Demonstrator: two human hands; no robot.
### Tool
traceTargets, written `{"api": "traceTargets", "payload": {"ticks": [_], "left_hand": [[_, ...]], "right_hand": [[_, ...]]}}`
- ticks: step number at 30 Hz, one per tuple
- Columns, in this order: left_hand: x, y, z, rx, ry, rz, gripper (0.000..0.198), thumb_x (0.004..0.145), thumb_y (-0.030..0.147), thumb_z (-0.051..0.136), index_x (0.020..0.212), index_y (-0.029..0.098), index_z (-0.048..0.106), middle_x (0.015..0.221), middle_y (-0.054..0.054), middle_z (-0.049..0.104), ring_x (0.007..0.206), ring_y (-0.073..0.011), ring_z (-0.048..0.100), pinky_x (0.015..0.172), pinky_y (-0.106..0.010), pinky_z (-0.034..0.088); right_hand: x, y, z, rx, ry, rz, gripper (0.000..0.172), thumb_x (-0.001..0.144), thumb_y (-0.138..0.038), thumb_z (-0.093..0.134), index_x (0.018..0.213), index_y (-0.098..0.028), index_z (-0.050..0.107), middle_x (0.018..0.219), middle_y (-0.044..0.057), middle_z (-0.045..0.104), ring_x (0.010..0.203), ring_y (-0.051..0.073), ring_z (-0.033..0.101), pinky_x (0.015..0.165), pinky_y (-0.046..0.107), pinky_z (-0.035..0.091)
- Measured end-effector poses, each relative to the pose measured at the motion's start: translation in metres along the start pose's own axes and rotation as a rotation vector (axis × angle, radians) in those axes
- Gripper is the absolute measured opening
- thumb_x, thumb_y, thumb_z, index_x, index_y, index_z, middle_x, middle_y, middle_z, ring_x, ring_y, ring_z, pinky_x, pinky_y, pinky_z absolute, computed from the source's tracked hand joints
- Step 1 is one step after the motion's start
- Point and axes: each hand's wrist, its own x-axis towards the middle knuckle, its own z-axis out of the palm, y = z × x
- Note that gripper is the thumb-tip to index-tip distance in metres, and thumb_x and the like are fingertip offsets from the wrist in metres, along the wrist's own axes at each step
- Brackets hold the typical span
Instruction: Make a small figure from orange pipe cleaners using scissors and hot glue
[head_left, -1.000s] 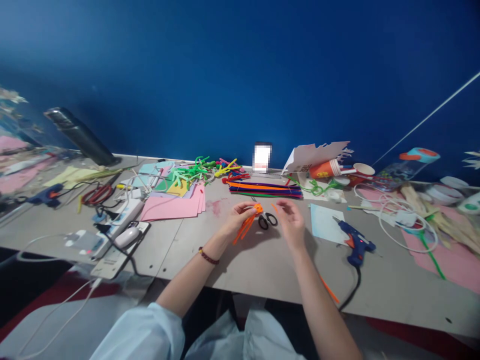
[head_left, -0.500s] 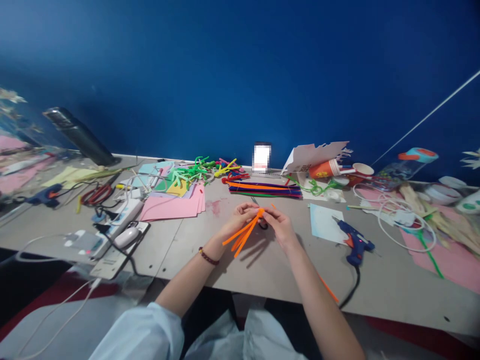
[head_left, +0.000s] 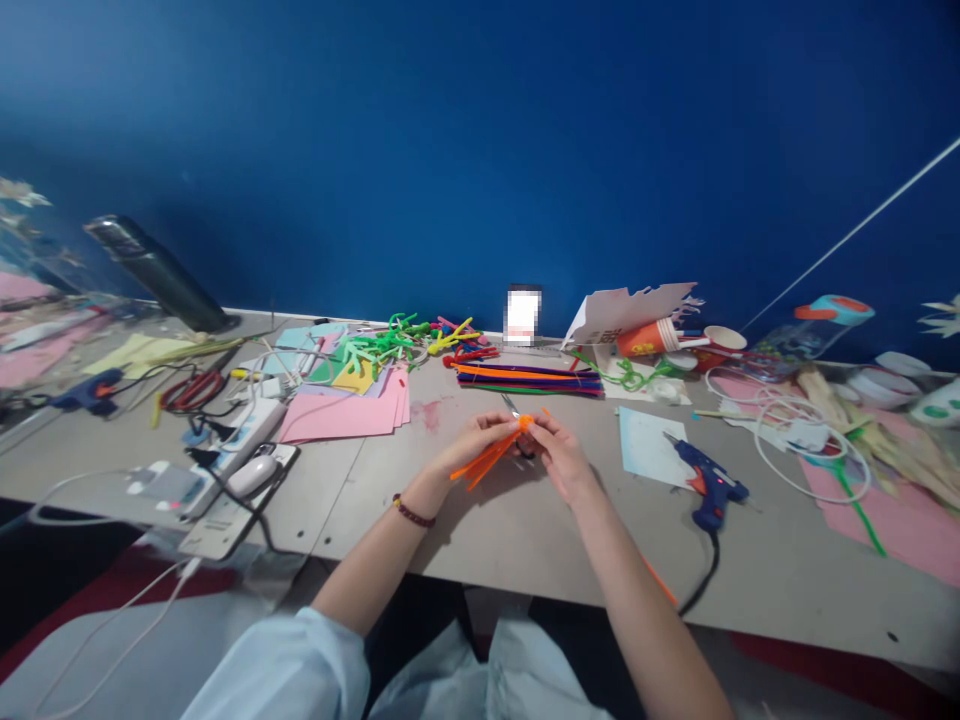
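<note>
Both of my hands meet over the middle of the grey table [head_left: 525,530]. My left hand [head_left: 469,445] pinches a bunch of orange pipe cleaners [head_left: 487,458] near its twisted top, the loose ends fanning down to the left. My right hand [head_left: 559,455] is closed on the same twisted top from the right. Black-handled scissors [head_left: 521,445] lie on the table just behind my fingers, mostly hidden.
A bundle of coloured pipe cleaners [head_left: 529,378] lies behind my hands. Pink paper sheets [head_left: 349,412] and green pipe cleaners [head_left: 382,345] sit at the left, a blue glue gun [head_left: 705,482] at the right. Power strip [head_left: 240,440], cables and paper cups [head_left: 660,338] crowd the edges.
My right hand came in from the right and closed on the top of the orange bunch. The bunch's loose ends have swung a little and now lie lower.
</note>
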Motion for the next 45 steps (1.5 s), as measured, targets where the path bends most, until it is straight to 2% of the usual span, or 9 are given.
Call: {"api": "traceTargets", "payload": {"ticks": [4,8,16,20,24,30,33,37,45], "left_hand": [[-0.004,0.002,0.002,0.09,0.041,0.03,0.036,0.06,0.038,0.08,0.077,0.011,0.066,0.067,-0.003,0.067,0.055,-0.0096,0.059,0.058,-0.022,0.045],[-0.003,-0.001,0.0,0.173,0.091,0.048,0.036,0.062,0.042,0.078,0.077,0.01,0.068,0.06,0.0,0.062,0.051,-0.0068,0.053,0.053,-0.02,0.039],[-0.003,-0.004,-0.001,0.264,0.046,0.013,0.039,0.065,0.046,0.074,0.08,0.011,0.069,0.064,-0.002,0.064,0.049,-0.0062,0.049,0.049,-0.019,0.036],[-0.004,-0.003,0.002,0.24,0.024,0.019,0.037,0.064,0.043,0.076,0.08,0.01,0.07,0.07,-0.004,0.067,0.052,-0.0063,0.05,0.052,-0.02,0.037],[-0.003,-0.004,0.002,0.163,0.043,0.033,0.036,0.063,0.042,0.077,0.074,0.01,0.069,0.059,-0.001,0.062,0.047,-0.0058,0.047,0.049,-0.02,0.034],[0.003,-0.011,-0.004,0.01,-0.098,0.0,0.034,0.063,0.041,0.076,0.069,0.009,0.066,0.052,0.001,0.054,0.044,-0.0059,0.046,0.048,-0.02,0.034],[0.004,-0.011,-0.004,-0.028,-0.126,-0.02,0.035,0.062,0.042,0.077,0.069,0.009,0.065,0.051,0.001,0.052,0.043,-0.0061,0.044,0.046,-0.021,0.035],[0.003,-0.009,-0.002,-0.006,-0.097,-0.012,0.036,0.062,0.042,0.077,0.068,0.008,0.066,0.05,0.001,0.051,0.043,-0.006,0.044,0.046,-0.021,0.035],[0.0,-0.008,-0.001,0.107,-0.016,-0.003,0.034,0.063,0.042,0.076,0.072,0.009,0.068,0.064,-0.004,0.063,0.046,-0.0055,0.047,0.047,-0.02,0.034]], "right_hand": [[0.0,-0.001,0.0,-0.004,0.027,0.012,0.035,0.052,-0.041,0.081,0.078,-0.02,0.071,0.076,0.0,0.069,0.06,0.01,0.055,0.054,0.024,0.044],[-0.001,-0.002,-0.001,0.048,-0.012,0.029,0.032,0.057,-0.041,0.079,0.08,-0.019,0.073,0.076,0.002,0.068,0.064,0.012,0.054,0.055,0.025,0.042],[0.002,-0.002,-0.002,-0.002,0.024,0.053,0.039,0.05,-0.046,0.082,0.075,-0.019,0.072,0.063,-0.001,0.064,0.055,0.01,0.049,0.051,0.026,0.038],[0.001,-0.003,-0.002,0.008,0.027,0.064,0.038,0.05,-0.045,0.082,0.075,-0.019,0.073,0.064,0.0,0.067,0.056,0.01,0.051,0.054,0.027,0.038],[0.001,-0.004,-0.002,-0.012,0.02,0.066,0.037,0.049,-0.045,0.082,0.074,-0.019,0.073,0.065,0.001,0.069,0.057,0.012,0.053,0.054,0.028,0.038],[0.001,-0.001,-0.001,-0.008,-0.012,0.018,0.039,0.051,-0.048,0.081,0.077,-0.02,0.073,0.061,-0.001,0.066,0.055,0.011,0.053,0.054,0.027,0.04],[0.0,0.0,-0.001,-0.014,-0.035,0.012,0.04,0.053,-0.049,0.08,0.078,-0.02,0.071,0.061,-0.001,0.065,0.054,0.011,0.052,0.053,0.027,0.04],[0.0,-0.002,-0.001,-0.01,-0.056,0.016,0.04,0.055,-0.049,0.079,0.079,-0.02,0.069,0.062,-0.001,0.064,0.057,0.012,0.054,0.054,0.027,0.04],[0.0,-0.004,-0.003,-0.044,-0.052,0.004,0.036,0.054,-0.045,0.081,0.076,-0.019,0.07,0.06,-0.002,0.063,0.056,0.01,0.052,0.054,0.026,0.039]]}}
